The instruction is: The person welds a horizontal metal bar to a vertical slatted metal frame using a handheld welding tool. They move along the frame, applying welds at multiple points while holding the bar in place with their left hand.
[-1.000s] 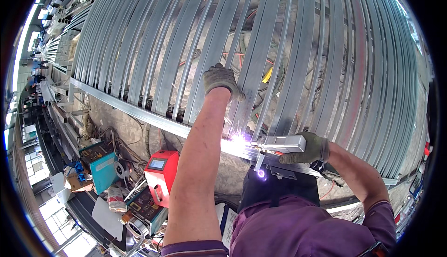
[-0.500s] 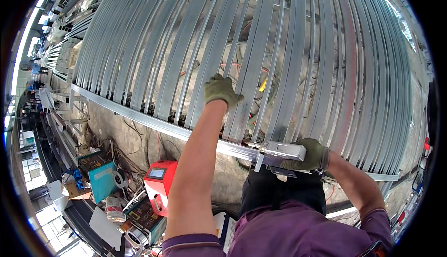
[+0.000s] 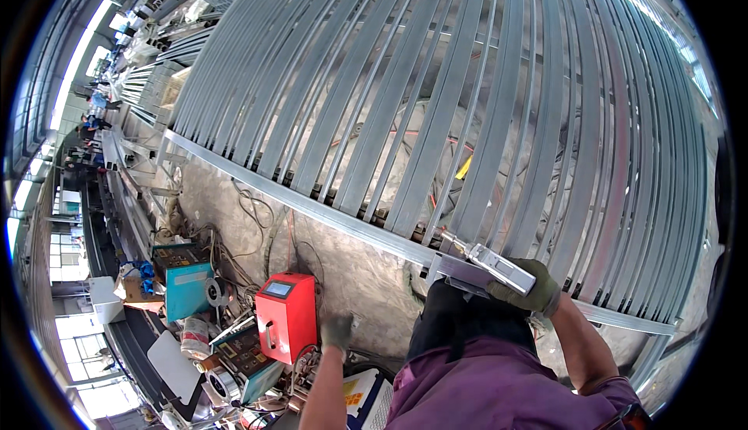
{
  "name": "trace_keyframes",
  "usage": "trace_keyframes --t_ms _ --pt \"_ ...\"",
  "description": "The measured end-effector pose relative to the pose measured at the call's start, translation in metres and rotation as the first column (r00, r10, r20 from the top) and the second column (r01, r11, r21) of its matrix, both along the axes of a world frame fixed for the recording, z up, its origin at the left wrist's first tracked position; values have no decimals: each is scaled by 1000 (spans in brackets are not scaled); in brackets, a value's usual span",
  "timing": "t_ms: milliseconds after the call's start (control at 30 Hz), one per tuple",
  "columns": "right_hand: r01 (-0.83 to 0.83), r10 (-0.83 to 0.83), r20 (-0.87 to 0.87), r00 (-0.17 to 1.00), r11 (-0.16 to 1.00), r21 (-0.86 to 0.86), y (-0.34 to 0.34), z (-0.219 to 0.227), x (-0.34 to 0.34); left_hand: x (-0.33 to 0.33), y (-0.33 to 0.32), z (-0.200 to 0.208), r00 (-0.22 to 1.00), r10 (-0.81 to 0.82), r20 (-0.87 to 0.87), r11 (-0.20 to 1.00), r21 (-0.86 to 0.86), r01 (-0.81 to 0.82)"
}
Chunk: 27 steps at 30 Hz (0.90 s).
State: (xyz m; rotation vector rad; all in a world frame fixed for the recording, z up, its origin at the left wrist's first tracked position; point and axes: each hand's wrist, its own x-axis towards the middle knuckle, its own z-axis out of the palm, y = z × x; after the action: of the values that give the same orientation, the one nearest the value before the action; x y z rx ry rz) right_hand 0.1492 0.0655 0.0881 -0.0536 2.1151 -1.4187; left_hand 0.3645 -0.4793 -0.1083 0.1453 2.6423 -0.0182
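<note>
Right hand (image 3: 538, 288): one, in a grey-green work glove. Its fingers were curled round the rear of the tool, pressed against its body; the tips were partly hidden.

Silver handheld tool (image 3: 501, 268): one, boxy body with a slim nozzle. It lay in the right hand's fingers, tilted, the nozzle pointing away from them to the upper left, above the bar ends. Whether its tip touched metal could not be told.

Grey metal bars (image 3: 425, 177): many, wide and narrow, laid side by side with gaps. They stretched beyond the right hand's fingers and to both sides of them.

Front rail (image 3: 351, 225): one, metal, along the near bar ends, running leftward from just under the right hand's fingers.

Yellow item (image 3: 464, 168): one, small, seen through a gap beyond those fingers.

Left hand (image 3: 337, 331): one, gloved, blurred, above the concrete floor (image 3: 370, 286), well apart from the bars. Whether its fingers were spread or together could not be told.

Red box (image 3: 287, 317): one, with screen and black handle, just left of the left hand's fingers.

Teal box (image 3: 189, 291): one, farther left of them.
</note>
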Motion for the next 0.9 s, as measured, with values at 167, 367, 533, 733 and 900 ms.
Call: trace_keyframes --t_ms 167,367,533,733,900 --pt "-54 59 -70 996 996 75 19 -26 22 227 64 -25 896 106 431 989 44 -138" --pt "-10 12 33 999 998 -64 38 1 39 295 125 -26 887 195 419 962 95 -256" --pt "86 -83 28 996 983 -160 47 -4 57 227 90 -10 919 313 239 913 193 -360" --pt "48 -65 -332 941 997 -59 37 -18 57 73 59 30 620 702 350 537 312 -784" --pt "163 -174 -384 907 985 -62 1 -7 38 -13 30 24 522 737 429 397 350 -848"
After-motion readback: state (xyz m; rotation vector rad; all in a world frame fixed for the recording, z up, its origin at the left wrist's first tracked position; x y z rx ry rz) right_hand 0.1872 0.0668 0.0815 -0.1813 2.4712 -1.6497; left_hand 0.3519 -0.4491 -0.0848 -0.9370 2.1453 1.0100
